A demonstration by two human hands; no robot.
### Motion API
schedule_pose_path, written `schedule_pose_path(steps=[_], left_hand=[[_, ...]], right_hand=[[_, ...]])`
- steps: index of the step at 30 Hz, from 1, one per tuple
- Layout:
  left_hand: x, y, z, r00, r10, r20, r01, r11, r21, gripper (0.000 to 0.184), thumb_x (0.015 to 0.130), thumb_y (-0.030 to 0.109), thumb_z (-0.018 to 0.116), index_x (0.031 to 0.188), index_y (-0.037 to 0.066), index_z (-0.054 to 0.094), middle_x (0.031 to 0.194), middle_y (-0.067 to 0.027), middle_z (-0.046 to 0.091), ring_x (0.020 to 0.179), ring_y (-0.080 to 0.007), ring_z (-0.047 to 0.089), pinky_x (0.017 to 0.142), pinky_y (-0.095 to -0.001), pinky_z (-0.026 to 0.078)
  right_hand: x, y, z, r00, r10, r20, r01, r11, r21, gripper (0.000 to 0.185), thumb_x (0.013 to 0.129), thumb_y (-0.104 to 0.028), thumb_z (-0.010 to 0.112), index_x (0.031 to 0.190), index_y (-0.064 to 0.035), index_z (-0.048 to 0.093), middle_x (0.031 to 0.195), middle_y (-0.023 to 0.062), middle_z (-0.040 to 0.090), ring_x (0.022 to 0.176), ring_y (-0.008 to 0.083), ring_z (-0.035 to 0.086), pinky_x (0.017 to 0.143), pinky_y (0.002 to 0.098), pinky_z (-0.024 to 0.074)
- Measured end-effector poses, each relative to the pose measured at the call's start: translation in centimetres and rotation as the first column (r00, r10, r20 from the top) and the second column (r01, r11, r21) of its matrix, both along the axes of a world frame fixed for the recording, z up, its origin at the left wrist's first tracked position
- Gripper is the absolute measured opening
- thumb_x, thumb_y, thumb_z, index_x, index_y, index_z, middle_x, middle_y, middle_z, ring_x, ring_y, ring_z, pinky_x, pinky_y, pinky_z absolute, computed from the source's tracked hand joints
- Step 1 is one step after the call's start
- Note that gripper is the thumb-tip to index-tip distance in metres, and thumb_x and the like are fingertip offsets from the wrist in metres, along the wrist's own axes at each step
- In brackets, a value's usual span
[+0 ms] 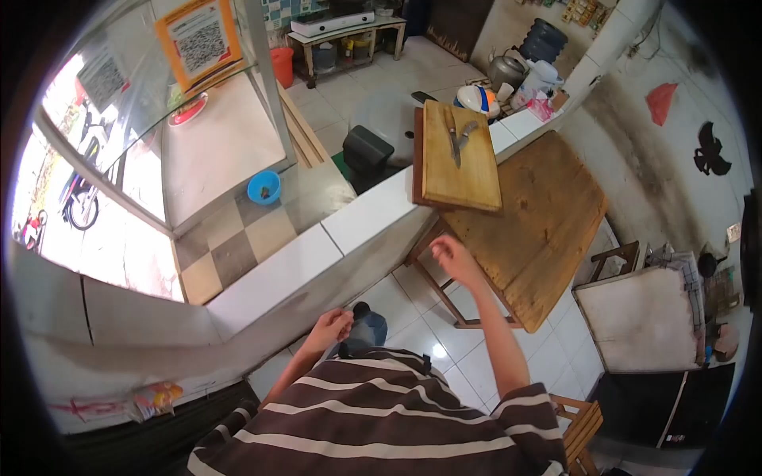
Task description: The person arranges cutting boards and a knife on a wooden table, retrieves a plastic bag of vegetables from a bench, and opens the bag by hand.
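Observation:
My left hand hangs low in front of my body with its fingers curled closed; nothing shows in it. My right hand is raised above the near-left edge of the wooden table, its fingers curled in, and I see nothing in it. Beyond it a thick wooden cutting board lies across the white tiled ledge and the table's corner. Two knives rest on the board: a longer knife and a shorter knife. Neither hand touches the board or the knives.
A blue bowl with small bits inside stands on the checkered counter, beside a glass display case. A kettle and a water jug are at the back. A wooden stool stands at my right.

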State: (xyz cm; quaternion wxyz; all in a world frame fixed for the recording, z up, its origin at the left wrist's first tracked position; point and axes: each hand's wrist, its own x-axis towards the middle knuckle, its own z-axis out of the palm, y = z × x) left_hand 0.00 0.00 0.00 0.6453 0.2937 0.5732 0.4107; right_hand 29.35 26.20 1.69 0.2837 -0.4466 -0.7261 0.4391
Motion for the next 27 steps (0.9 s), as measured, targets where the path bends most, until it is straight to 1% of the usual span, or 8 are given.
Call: schedule_pose_path(steps=[2, 3, 5, 7, 13, 17, 21, 27], left_hand=[[0.8, -1.2, 0.5, 0.999, -0.033, 0.014, 0.033, 0.999, 0.041, 0.03, 0.099, 0.033, 0.059, 0.087, 0.006, 0.057, 0.073, 0.0006, 0.056, 0.061, -0.0087, 0.052, 0.053, -0.0238, 0.04], [1.0, 7.7, 0.5, 0.998, -0.002, 0.066, 0.0, 0.999, 0.036, 0.029, 0.099, 0.033, 0.058, 0.088, 0.006, 0.057, 0.073, 0.0006, 0.055, 0.061, -0.0086, 0.052, 0.053, -0.0238, 0.04], [0.3, 9.2, 1.3, 0.997, 0.06, 0.041, -0.058, 0.998, -0.04, 0.028, 0.1, 0.032, 0.057, 0.089, 0.006, 0.057, 0.073, 0.0007, 0.055, 0.062, -0.0084, 0.051, 0.053, -0.024, 0.039], [-0.6, 12.0, 1.4, 0.997, 0.078, 0.028, -0.078, 0.997, -0.005, 0.027, 0.101, 0.03, 0.055, 0.092, 0.005, 0.058, 0.074, 0.0004, 0.055, 0.063, -0.0084, 0.052, 0.054, -0.0243, 0.039], [0.6, 13.5, 0.4, 0.968, 0.249, -0.008, -0.25, 0.968, -0.035, 0.028, 0.102, 0.03, 0.054, 0.093, 0.004, 0.059, 0.074, 0.0006, 0.054, 0.063, -0.0092, 0.052, 0.056, -0.0247, 0.04], [2.9, 13.4, 1.4, 0.88, 0.474, -0.008, -0.472, 0.874, -0.114, 0.027, 0.102, 0.031, 0.053, 0.094, 0.006, 0.059, 0.075, 0.0013, 0.054, 0.067, -0.0082, 0.052, 0.059, -0.0237, 0.041], [6.0, 14.4, 1.2, 0.822, 0.569, -0.009, -0.561, 0.808, -0.177, 0.027, 0.102, 0.032, 0.052, 0.094, 0.006, 0.058, 0.076, 0.0017, 0.054, 0.068, -0.0078, 0.051, 0.06, -0.023, 0.04], [10.2, 18.2, 3.1, 0.831, 0.556, -0.009, -0.549, 0.818, -0.169, 0.027, 0.103, 0.031, 0.051, 0.094, 0.006, 0.058, 0.077, 0.0013, 0.054, 0.071, -0.0081, 0.052, 0.063, -0.0234, 0.041]], right_hand=[[0.5, 0.1, -0.2, 0.999, -0.042, -0.004, 0.041, 0.998, -0.041, 0.019, 0.095, -0.021, 0.062, 0.103, -0.0043, 0.065, 0.082, 0.0064, 0.068, 0.078, 0.0147, 0.064, 0.074, 0.03, 0.0505], [0.3, 10.8, 2.5, 0.995, -0.088, 0.054, 0.09, 0.995, -0.033, 0.019, 0.095, -0.021, 0.062, 0.102, -0.004, 0.065, 0.081, 0.0061, 0.066, 0.076, 0.0139, 0.063, 0.072, 0.0295, 0.05], [-0.3, 16.6, 2.7, 0.988, -0.133, 0.075, 0.122, 0.982, 0.142, 0.016, 0.093, -0.018, 0.062, 0.101, -0.0041, 0.065, 0.078, 0.0051, 0.065, 0.07, 0.0132, 0.061, 0.067, 0.0289, 0.0491], [-0.9, 25.0, 3.2, 0.978, -0.206, -0.033, 0.208, 0.977, 0.056, 0.016, 0.092, -0.018, 0.062, 0.1, -0.0045, 0.066, 0.077, 0.0064, 0.065, 0.065, 0.014, 0.059, 0.062, 0.0299, 0.0483], [-2.4, 40.4, 1.5, 0.891, -0.38, 0.249, 0.235, 0.854, 0.464, 0.042, 0.085, -0.041, 0.071, 0.104, -0.0034, 0.065, 0.079, 0.016, 0.068, 0.08, 0.0356, 0.068, 0.073, 0.044, 0.0529], [-4.5, 44.0, -0.4, 0.755, -0.378, 0.536, 0.044, 0.844, 0.534, 0.061, 0.082, -0.056, 0.07, 0.105, 0.0005, 0.064, 0.083, 0.0196, 0.069, 0.088, 0.0374, 0.068, 0.079, 0.0459, 0.0525], [-6.8, 42.8, 4.5, 0.73, -0.118, 0.673, 0.039, 0.991, 0.132, 0.067, 0.082, -0.064, 0.062, 0.102, -0.001, 0.068, 0.092, 0.0189, 0.072, 0.094, 0.0351, 0.069, 0.084, 0.0458, 0.0518], [-6.6, 45.4, 2.6, 0.713, -0.184, 0.676, -0.029, 0.956, 0.29, 0.058, 0.084, -0.059, 0.059, 0.089, -0.003, 0.072, 0.09, 0.0197, 0.072, 0.093, 0.0347, 0.069, 0.079, 0.0462, 0.0524]])
